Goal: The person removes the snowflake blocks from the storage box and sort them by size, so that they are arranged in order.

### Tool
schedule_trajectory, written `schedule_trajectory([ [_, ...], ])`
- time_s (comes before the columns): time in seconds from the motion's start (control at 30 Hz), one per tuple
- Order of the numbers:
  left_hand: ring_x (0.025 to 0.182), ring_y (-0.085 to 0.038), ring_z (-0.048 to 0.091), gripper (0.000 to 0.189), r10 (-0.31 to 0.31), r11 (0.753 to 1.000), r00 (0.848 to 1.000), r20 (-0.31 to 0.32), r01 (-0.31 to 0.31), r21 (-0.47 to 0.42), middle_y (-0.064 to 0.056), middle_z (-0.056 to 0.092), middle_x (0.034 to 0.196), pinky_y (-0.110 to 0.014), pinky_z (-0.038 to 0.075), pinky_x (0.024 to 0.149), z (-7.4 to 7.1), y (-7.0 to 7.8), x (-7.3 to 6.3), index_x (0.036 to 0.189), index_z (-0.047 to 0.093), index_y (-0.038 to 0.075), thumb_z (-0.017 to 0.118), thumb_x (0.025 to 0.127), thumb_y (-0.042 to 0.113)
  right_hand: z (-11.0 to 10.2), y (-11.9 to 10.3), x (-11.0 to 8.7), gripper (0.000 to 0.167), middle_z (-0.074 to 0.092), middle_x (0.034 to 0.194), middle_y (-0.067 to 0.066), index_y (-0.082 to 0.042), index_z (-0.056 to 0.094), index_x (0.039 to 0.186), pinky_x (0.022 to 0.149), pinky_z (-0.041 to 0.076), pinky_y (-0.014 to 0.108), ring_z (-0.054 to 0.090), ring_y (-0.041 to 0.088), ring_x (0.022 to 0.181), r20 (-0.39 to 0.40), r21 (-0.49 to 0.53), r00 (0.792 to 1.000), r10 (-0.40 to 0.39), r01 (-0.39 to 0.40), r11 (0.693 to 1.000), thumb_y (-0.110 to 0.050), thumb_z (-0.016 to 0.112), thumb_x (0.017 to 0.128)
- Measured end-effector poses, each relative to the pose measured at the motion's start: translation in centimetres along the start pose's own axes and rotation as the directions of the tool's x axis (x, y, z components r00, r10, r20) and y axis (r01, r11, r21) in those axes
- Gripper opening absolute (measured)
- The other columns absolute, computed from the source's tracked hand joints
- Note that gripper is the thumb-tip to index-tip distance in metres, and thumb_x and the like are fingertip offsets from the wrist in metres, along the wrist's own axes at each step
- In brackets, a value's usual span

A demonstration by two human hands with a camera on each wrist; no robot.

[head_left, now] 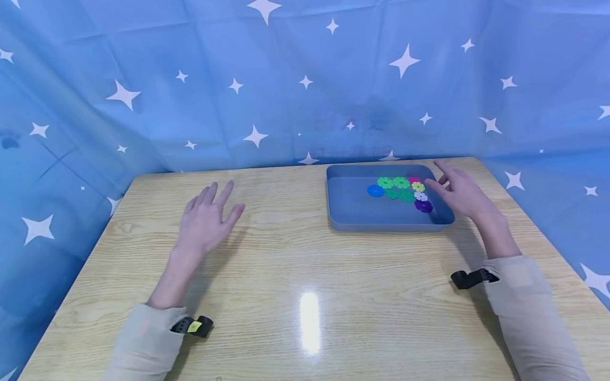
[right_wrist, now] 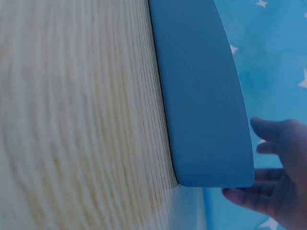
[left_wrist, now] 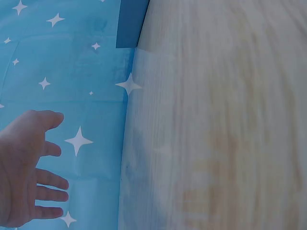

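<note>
A blue-grey rectangular tray (head_left: 357, 217) sits toward the back right of the table. Inside it, mostly in the right half, lie several flower-shaped plastic discs, among them a blue disc (head_left: 375, 191), a purple disc (head_left: 423, 206), a white disc (head_left: 421, 196) and a light green disc (head_left: 401, 182). My right hand (head_left: 459, 193) hovers at the tray's right end with fingers spread, holding nothing; whether it touches the rim cannot be told. Over the table's left side, my left hand (head_left: 202, 219) is held up, fingers extended, with nothing in it.
The light wooden table (head_left: 267, 275) reflects a bright strip near its middle. A blue curtain with white stars (head_left: 305, 79) hangs behind and beside it. A black camera (head_left: 474, 278) is strapped at the right wrist, another black camera (head_left: 193, 326) at the left.
</note>
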State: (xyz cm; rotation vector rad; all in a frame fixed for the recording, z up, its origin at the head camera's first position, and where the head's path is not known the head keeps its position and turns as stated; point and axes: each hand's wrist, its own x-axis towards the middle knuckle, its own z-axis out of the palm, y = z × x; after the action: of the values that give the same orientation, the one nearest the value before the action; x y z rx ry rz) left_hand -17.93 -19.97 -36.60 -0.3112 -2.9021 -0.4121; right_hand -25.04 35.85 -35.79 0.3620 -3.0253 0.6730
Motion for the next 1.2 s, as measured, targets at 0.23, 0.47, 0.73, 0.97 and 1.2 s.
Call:
schedule_trajectory([
  [0.23,0.136,-0.049,0.041,0.071,0.015,0.999,1.000,-0.011,-0.015,-0.042,-0.030,0.044,0.148,-0.066,0.031,0.109,0.3,1.1,0.3,0.158,0.033,0.011,0.038,0.105,0.058,0.1,0.7,0.1,0.069,0.056,0.109,0.039,0.016,0.020,0.152,0.083,0.048,0.063,0.058,0.049,0.096,0.005,-0.009,1.000,-0.018,0.018,1.000,-0.018,0.056,0.104],
  [0.47,0.132,-0.048,0.046,0.073,0.030,0.994,0.999,0.020,-0.027,-0.108,-0.028,0.047,0.145,-0.064,0.035,0.107,0.5,2.4,0.7,0.157,0.035,0.010,0.038,0.103,0.060,0.2,1.5,0.1,0.048,0.062,0.095,0.032,0.024,0.040,0.137,0.068,0.050,0.050,0.059,0.036,0.077,0.053,-0.052,0.997,-0.059,0.062,0.997,-0.002,0.055,0.100],
  [0.73,0.123,-0.046,0.054,0.071,0.056,0.984,0.997,0.051,-0.046,-0.173,-0.025,0.052,0.141,-0.060,0.042,0.102,1.1,3.9,1.1,0.152,0.042,0.006,0.041,0.104,0.058,0.6,1.8,-0.2,0.050,0.061,0.100,0.029,0.016,0.037,0.143,0.064,0.048,0.039,0.058,0.033,0.081,0.106,0.005,0.994,-0.010,0.009,1.000,-0.010,0.054,0.104],
  [0.97,0.125,-0.043,0.055,0.068,0.100,0.969,0.993,0.066,-0.082,-0.235,-0.024,0.054,0.140,-0.056,0.045,0.101,1.6,5.9,1.5,0.150,0.044,0.004,0.045,0.104,0.053,0.7,1.4,-0.3,0.051,0.061,0.100,0.027,0.016,0.036,0.144,0.061,0.046,0.034,0.058,0.029,0.078,0.114,0.025,0.993,-0.032,0.029,0.999,-0.009,0.055,0.103],
  [1.2,0.122,-0.037,0.058,0.065,0.139,0.949,0.988,0.069,-0.113,-0.295,-0.020,0.057,0.137,-0.053,0.047,0.100,2.3,7.9,2.1,0.148,0.047,0.003,0.046,0.104,0.051,1.1,1.4,-0.4,0.051,0.061,0.099,0.021,0.013,0.037,0.144,0.058,0.044,0.030,0.054,0.025,0.075,0.109,0.043,0.993,-0.041,0.037,0.998,-0.009,0.055,0.103],
])
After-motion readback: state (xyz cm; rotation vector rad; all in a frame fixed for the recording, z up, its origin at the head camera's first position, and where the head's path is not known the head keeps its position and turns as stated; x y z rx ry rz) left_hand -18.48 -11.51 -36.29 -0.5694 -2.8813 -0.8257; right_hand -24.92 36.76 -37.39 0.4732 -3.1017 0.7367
